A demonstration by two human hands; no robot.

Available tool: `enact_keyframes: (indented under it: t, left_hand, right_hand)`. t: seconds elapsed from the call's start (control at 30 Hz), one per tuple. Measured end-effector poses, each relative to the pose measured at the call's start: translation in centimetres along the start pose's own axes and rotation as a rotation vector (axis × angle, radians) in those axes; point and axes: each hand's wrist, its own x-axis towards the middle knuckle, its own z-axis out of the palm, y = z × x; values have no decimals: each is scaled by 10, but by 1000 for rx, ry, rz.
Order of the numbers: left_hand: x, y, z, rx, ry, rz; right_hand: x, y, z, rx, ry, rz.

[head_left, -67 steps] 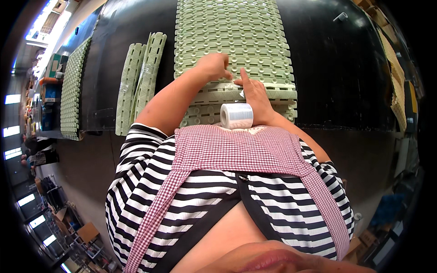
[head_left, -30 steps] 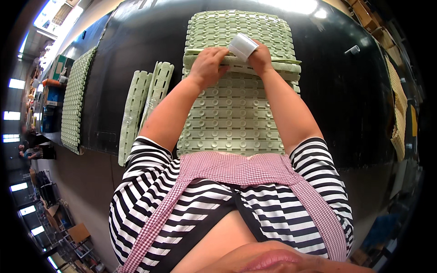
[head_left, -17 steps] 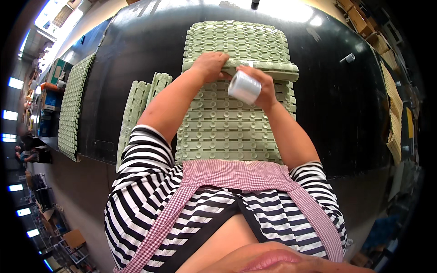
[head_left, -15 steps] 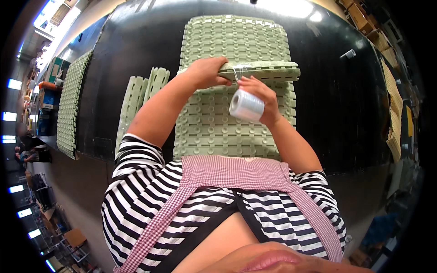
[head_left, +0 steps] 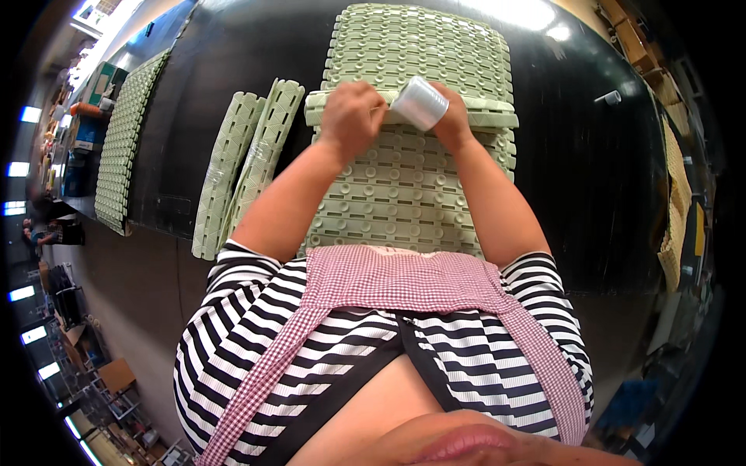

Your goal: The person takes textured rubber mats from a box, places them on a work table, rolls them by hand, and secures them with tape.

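A pale green folded bundle of studded mat (head_left: 489, 116) lies crosswise on a stack of matching green studded mats (head_left: 412, 43). My right hand (head_left: 454, 123) is closed round a small roll of clear stretch film (head_left: 420, 103), held tilted just above the bundle. To its left, my left hand (head_left: 352, 116) is over the bundle with its fingers curled closed. What those fingers grip, if anything, is hidden. The two hands are a short gap apart.
Two folded green bundles (head_left: 260, 155) lie side by side left of the stack on the black table (head_left: 590, 179). Further left lies another studded mat (head_left: 128, 147). A small clear roll (head_left: 608, 98) is on the right, and brown cardboard (head_left: 676, 202) stands along the right edge.
My right hand has lifted the film roll up and away from me onto the bundle. My left hand has curled closed and turned. The view has shifted, so the mats appear higher.
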Motion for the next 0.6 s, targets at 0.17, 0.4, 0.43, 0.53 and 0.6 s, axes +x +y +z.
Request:
enact_keyframes:
  t: [0.17, 0.4, 0.43, 0.53, 0.6]
  left_hand:
    - [-18, 10, 49, 299, -161, 63]
    - [79, -67, 75, 143, -240, 10]
    - [86, -67, 73, 223, -266, 21]
    - [97, -65, 68, 259, -305, -9]
    - [112, -52, 62, 249, -336, -35]
  right_hand:
    - [77, -21, -13, 501, 143, 139]
    - [73, 30, 2, 5, 0, -241]
    - [67, 24, 6, -179, 24, -339]
    - [55, -1, 8, -405, 11, -364]
    - [38, -13, 10, 57, -56, 100]
